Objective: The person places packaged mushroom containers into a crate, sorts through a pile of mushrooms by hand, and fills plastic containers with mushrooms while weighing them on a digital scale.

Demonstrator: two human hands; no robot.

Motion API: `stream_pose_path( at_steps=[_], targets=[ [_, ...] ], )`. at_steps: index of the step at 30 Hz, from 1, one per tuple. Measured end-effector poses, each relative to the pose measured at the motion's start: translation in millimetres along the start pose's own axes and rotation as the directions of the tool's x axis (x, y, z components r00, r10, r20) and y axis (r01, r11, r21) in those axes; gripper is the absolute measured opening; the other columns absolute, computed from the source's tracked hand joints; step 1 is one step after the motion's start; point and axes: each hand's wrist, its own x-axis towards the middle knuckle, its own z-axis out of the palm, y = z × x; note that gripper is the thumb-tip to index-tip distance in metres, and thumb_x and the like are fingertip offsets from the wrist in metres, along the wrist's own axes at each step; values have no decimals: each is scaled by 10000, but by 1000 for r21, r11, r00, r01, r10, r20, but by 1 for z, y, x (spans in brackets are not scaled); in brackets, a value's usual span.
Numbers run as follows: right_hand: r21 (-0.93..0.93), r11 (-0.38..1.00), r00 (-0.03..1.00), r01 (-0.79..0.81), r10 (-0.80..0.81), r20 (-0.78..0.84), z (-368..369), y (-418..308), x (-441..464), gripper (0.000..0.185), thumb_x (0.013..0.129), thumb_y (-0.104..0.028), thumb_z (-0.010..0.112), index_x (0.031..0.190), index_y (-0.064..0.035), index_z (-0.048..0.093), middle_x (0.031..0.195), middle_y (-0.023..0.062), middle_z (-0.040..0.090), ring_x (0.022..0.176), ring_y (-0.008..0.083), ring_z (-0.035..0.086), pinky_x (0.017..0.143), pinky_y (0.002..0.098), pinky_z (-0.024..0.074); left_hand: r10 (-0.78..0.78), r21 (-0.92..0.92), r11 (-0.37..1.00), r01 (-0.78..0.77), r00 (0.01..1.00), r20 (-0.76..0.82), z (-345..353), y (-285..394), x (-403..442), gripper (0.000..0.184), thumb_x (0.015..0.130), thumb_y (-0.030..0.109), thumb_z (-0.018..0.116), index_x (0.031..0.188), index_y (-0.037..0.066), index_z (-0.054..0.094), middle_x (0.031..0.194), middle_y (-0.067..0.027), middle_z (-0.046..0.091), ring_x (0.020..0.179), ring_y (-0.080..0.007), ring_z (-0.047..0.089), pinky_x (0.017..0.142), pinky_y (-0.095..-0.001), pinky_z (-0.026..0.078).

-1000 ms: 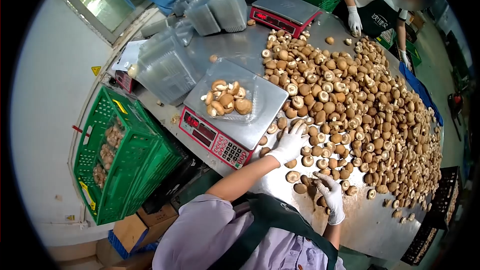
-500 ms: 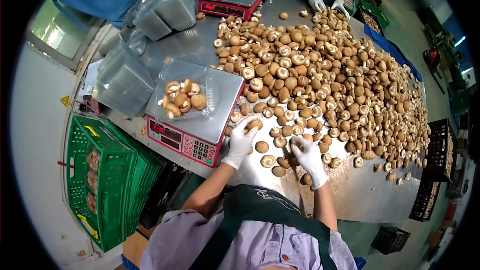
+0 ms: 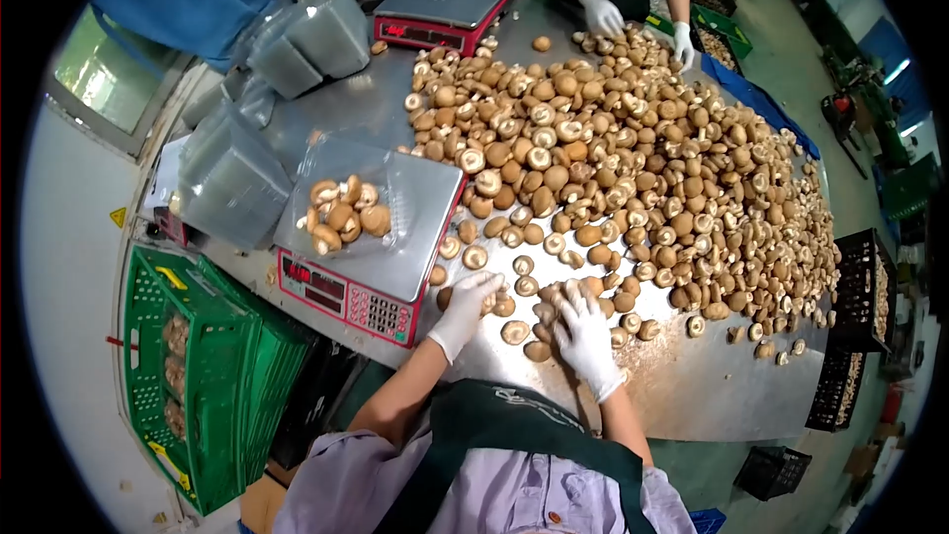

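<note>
My left hand (image 3: 469, 314), in a white glove, is curled round a brown shiitake mushroom (image 3: 488, 303) just right of the scale's keypad; its fingertips are partly hidden. My right hand (image 3: 585, 341), also gloved, lies with its fingers stretched over loose mushrooms on the metal table (image 3: 682, 391). Between the two hands sit a few single mushrooms, one with its pale underside up (image 3: 514, 332). On the red-edged scale (image 3: 420, 237) to the left rests a clear plastic tray (image 3: 381, 160) with several mushrooms (image 3: 346, 218) in it.
A large mushroom heap (image 3: 633, 158) covers the table's middle and right. Stacked clear trays (image 3: 232, 178) and a second scale (image 3: 445, 2) stand at the back left. Green crates (image 3: 213, 376) are at lower left. Across the table, a co-worker's gloved hands (image 3: 600, 12) touch the heap.
My left hand has moved down and slightly left. My right hand has shifted left, and its fingers have straightened over the mushrooms. The co-worker's hands have moved apart. The whole view has shifted slightly.
</note>
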Motion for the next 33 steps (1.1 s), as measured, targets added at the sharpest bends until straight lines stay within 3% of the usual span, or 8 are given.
stream_pose_path(
  at_steps=[3,6,15,19,24,28,30,33],
  targets=[
    [51,999,1000,-4,4,-1,-5,15,-16,260,791,-110,664,1047,-60,664,1263,176,559,1181,384,492,1003,436,410,343,400,838,-370,929,139,15,-11,7,197,877,65,612,1066,16,643,908,-46,656,810,-118,607,717,-240,482],
    [218,964,981,-153,175,-85,-19,30,-13,204,817,-114,663,1016,-67,671,1098,147,651,1033,319,601,903,387,482,396,815,279,-508,834,384,14,-11,7,295,769,125,666,1060,74,656,1085,-95,633,944,-279,620,797,-356,509],
    [63,929,925,-364,368,-91,-37,48,118,459,819,-312,648,1214,-88,580,1060,187,659,981,332,630,832,405,508,312,899,-152,-410,844,437,9,-15,-1,294,726,131,657,1018,111,681,1056,-70,629,1017,-286,564,843,-368,500],
    [-59,972,974,-228,227,-22,16,64,136,683,777,-319,688,1332,-26,418,1195,178,573,1029,365,555,902,429,446,306,914,-136,-383,861,406,17,-9,0,265,744,134,652,1005,102,684,1050,-78,626,1001,-279,569,833,-362,501],
    [-154,987,999,47,-50,-17,11,34,90,368,760,-323,677,1012,-57,650,1236,180,542,997,348,544,805,447,475,565,807,190,-559,735,376,16,-5,10,359,779,99,619,1138,89,613,1102,-107,609,1005,-305,583,856,-383,497],
    [-212,959,980,186,-167,106,8,13,47,279,785,-306,663,962,-91,676,1251,164,542,1004,351,538,826,441,475,540,869,89,-486,757,368,21,3,18,492,775,61,567,1263,113,539,1351,-150,454,1055,-345,573,848,-408,508],
    [-200,964,984,174,-161,79,-2,11,47,274,797,-324,664,970,-114,692,1160,137,611,991,332,565,847,412,475,424,910,61,-410,836,349,30,15,8,497,774,60,559,1266,130,541,1369,-154,434,1044,-351,578,829,-421,515],
    [281,947,973,-155,98,207,-26,16,64,303,820,-324,655,1000,-84,690,904,142,683,838,303,641,781,375,507,295,939,31,-342,901,319,33,19,4,502,779,54,538,1267,175,551,1384,-156,420,966,-354,599,786,-442,530]
  ],
)
